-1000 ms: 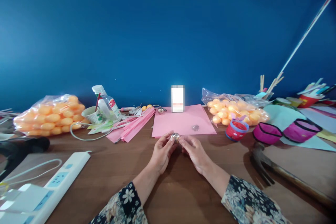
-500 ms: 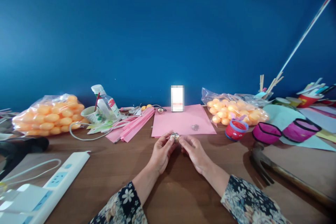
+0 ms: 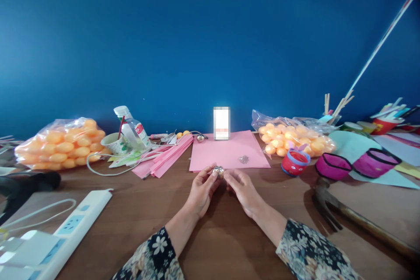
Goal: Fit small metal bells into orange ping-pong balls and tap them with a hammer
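Observation:
Both my hands meet at the middle of a brown wooden table (image 3: 210,236). My left hand (image 3: 202,190) and my right hand (image 3: 243,190) pinch a small shiny silver ball (image 3: 218,170) between their fingertips, just at the near edge of a pink paper sheet (image 3: 229,151). A small silver ornament (image 3: 243,159) lies on that sheet, a little beyond my right hand. Another small silver ball (image 3: 200,138) rests near the sheet's far left corner. Flowered sleeves cover both forearms.
Bags of orange balls lie at left (image 3: 61,143) and right (image 3: 293,138). Folded pink paper strips (image 3: 167,156), a plastic bottle (image 3: 131,127) and a paper cup (image 3: 114,143) sit left of centre. A white power strip (image 3: 65,229) is near left, a hammer (image 3: 354,218) near right, coloured paper cups (image 3: 333,166) beyond it.

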Demonstrator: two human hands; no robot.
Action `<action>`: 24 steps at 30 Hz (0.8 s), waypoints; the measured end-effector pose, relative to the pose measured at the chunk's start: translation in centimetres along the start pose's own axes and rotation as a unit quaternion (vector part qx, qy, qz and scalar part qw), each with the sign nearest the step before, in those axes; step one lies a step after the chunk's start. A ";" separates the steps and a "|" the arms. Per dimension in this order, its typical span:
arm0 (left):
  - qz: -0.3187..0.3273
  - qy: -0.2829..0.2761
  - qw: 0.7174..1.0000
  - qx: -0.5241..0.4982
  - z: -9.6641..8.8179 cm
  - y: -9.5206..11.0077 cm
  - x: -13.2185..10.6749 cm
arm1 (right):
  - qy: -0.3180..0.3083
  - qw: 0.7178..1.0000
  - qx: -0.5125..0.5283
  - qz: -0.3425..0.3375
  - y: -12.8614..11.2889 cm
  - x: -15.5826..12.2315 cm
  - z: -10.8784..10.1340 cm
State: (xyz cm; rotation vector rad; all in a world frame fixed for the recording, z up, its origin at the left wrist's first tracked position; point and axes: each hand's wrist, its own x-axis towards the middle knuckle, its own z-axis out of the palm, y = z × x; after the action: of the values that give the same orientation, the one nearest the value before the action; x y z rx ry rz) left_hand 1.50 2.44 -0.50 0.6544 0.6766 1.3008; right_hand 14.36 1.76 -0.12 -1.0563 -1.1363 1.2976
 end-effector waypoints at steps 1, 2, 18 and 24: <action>0.000 -0.001 1.000 0.000 0.0 0.0 0.0 | 0.000 1.000 0.001 -0.001 0.0 0.0 0.0; 0.000 -0.003 1.000 0.001 0.0 0.0 0.0 | -0.001 1.000 0.001 -0.001 0.0 0.0 0.0; 0.001 -0.001 1.000 0.017 -0.1 -0.1 0.0 | -0.004 1.000 -0.010 -0.004 0.0 -0.1 0.1; 0.006 -0.003 1.000 0.014 -0.1 -0.2 0.1 | 0.002 1.000 -0.008 0.004 -0.1 -0.1 0.1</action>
State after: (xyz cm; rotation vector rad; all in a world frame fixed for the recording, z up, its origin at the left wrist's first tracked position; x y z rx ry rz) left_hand 1.52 2.51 -0.73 0.6861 0.6880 1.3024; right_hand 14.30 1.67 -0.05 -1.0757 -1.1412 1.2940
